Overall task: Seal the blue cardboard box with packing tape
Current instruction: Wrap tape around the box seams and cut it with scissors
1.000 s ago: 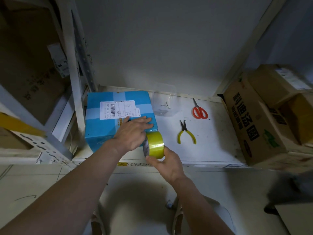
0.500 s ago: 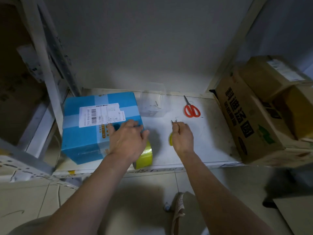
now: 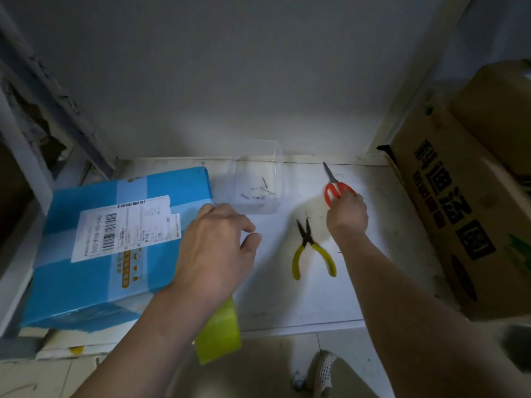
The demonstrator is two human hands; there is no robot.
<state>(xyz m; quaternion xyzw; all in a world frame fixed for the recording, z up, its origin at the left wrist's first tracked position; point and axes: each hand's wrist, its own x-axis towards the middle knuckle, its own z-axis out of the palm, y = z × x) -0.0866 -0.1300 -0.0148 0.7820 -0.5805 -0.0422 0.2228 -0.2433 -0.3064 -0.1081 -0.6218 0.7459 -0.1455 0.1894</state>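
On the left, the blue cardboard box (image 3: pixel 94 254) is lying flat on the white table (image 3: pixel 287 300), its long side running from the near-left toward the far-right, and its white shipping label (image 3: pixel 126 228) is showing a barcode and small print I cannot read surely. My left hand (image 3: pixel 215 254) is resting on the box's right edge with loosely bent fingers, and the yellow tape roll (image 3: pixel 221 331) is hanging under my wrist; whether I am gripping it, I cannot tell. To the right the yellow pliers (image 3: pixel 311 249) are lying, my right hand (image 3: pixel 346 214) is closing its fingers on the red scissors (image 3: pixel 334 188), blades pointing away, and the brown carton (image 3: pixel 459 225) is showing large Chinese characters.
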